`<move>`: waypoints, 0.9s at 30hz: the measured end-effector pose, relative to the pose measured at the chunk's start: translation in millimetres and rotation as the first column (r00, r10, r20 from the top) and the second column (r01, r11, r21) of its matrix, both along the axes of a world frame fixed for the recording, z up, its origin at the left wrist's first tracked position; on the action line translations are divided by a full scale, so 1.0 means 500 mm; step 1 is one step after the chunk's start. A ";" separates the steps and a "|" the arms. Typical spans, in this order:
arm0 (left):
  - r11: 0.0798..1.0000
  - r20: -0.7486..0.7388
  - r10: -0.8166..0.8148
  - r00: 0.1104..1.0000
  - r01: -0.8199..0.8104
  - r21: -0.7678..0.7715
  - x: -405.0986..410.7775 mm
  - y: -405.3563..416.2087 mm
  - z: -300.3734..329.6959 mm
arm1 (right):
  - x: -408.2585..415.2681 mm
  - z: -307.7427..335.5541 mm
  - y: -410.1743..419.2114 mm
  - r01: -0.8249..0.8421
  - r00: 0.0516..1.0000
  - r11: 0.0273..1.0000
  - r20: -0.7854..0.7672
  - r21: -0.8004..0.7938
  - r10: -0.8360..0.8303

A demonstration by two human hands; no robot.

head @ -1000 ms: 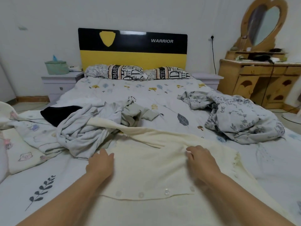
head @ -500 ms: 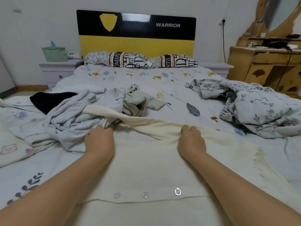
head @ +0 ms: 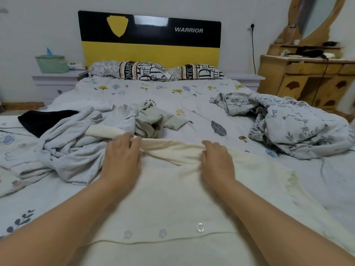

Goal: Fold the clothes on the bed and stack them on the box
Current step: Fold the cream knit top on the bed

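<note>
Two hands are laid on a cream garment spread across the foot end of the bed. The left hand is held flat, fingers fairly straight, pressed on the garment's far left part where a cream sleeve runs off toward the left edge of the bed. The right hand is curled, and a bunched fold of the cream cloth is gripped under its fingers along the garment's far edge. Three clear buttons are seen in a row on the near part of the garment, between the two forearms.

Just beyond the left hand, a rumpled light grey garment is heaped toward the left edge of the bed, touching the cream sleeve. A pale green garment is crumpled beside it, nearer the middle of the bed. A black garment is partly tucked under the grey heap at the left edge. A floral grey bundle is piled near the right edge of the bed, well apart from the hands.

At the head end, two lettered pillows are propped against a black and yellow headboard marked WARRIOR. A green tissue box is set on the left nightstand. A wooden dresser with a mirror is placed past the right edge.
</note>
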State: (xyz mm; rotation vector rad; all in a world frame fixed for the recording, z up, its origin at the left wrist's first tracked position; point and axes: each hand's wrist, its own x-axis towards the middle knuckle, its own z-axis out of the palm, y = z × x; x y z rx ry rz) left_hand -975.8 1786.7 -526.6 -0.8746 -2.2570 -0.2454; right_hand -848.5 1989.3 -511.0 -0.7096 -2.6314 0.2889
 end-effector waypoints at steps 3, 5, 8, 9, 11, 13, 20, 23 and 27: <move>0.979 0.019 0.163 0.987 -0.159 -0.126 -0.044 0.000 0.046 | -0.019 0.033 0.054 0.062 0.996 0.995 0.074 -0.073 -0.057; 0.929 0.065 0.279 0.958 -0.252 -0.271 -0.079 -0.006 0.063 | -0.029 0.047 0.080 0.037 0.989 0.994 0.149 -0.105 -0.021; 0.901 0.007 0.291 0.957 -0.271 -0.338 -0.104 -0.015 0.095 | -0.046 0.046 0.107 -0.013 0.952 0.994 0.303 -0.110 0.046; 0.918 0.018 0.264 0.964 -0.246 -0.310 -0.104 -0.018 0.107 | -0.053 0.041 0.112 -0.017 0.936 0.996 0.348 -0.092 0.048; 0.953 0.029 0.193 0.981 -0.180 -0.243 -0.096 -0.023 0.130 | -0.058 0.031 0.118 0.020 0.948 0.994 0.317 -0.107 0.015; 0.979 -0.001 0.126 0.992 -0.125 -0.163 -0.082 -0.033 0.159 | -0.053 0.037 0.120 0.079 0.986 0.971 0.162 -0.227 -0.042; 0.987 -0.143 -0.098 0.985 0.078 -0.144 0.026 -0.061 0.250 | 0.027 0.120 0.124 -0.087 0.913 0.554 -0.288 -0.828 -0.288; 0.975 -0.177 -0.201 0.963 0.179 -0.134 0.102 -0.055 0.255 | 0.076 0.153 0.136 -0.149 0.853 0.322 -0.286 -0.935 -0.437; 0.868 0.010 -0.408 0.913 0.392 -0.304 0.231 -0.056 0.199 | 0.144 0.159 0.150 -0.107 0.867 0.138 -0.161 -0.985 -0.472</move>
